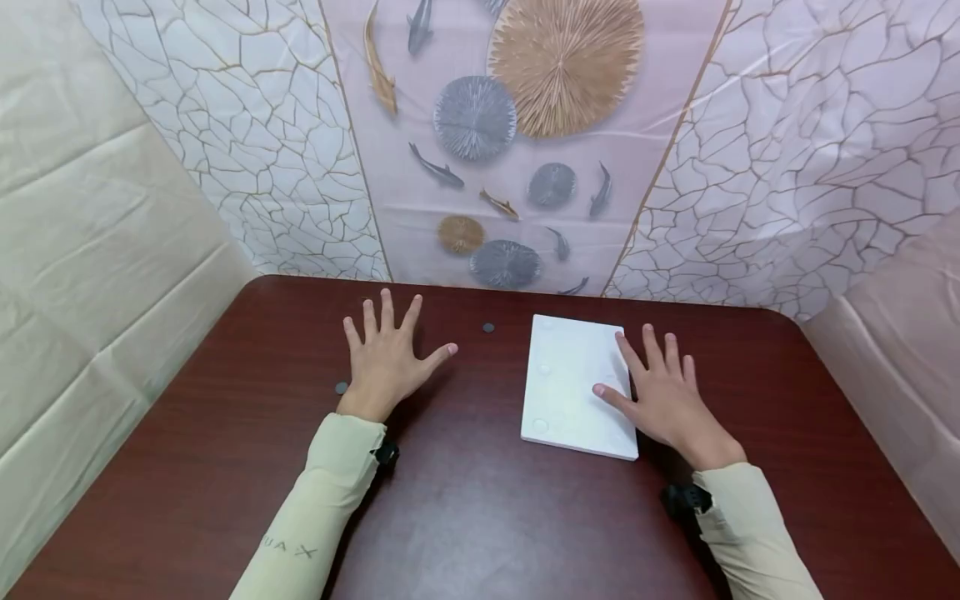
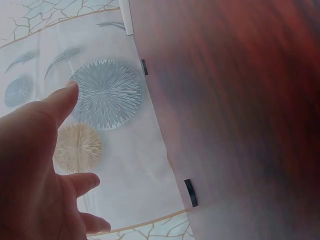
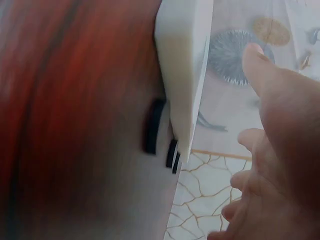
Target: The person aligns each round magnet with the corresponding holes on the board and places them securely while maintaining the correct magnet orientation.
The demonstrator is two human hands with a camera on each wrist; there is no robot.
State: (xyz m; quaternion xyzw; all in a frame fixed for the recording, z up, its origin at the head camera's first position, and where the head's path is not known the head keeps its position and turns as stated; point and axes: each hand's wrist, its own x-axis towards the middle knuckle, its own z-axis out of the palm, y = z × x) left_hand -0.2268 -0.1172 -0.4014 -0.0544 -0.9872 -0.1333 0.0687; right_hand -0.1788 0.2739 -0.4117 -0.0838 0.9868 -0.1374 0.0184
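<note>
Widely splayed, left grip (image 1: 382, 358) and right grip (image 1: 663, 400) released, white slab (image 1: 566, 375) at the latter's thumb side, dark discs (image 1: 488, 327) flanking the former, desk (image 1: 465, 508) beneath.

Glossy reddish-brown table (image 1: 465, 525); fish-printed backdrop (image 1: 510, 150) behind

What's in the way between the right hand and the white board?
Nothing I can see. The right hand is right over the edge of the white board; the black pieces sit lower, on the table.
</note>
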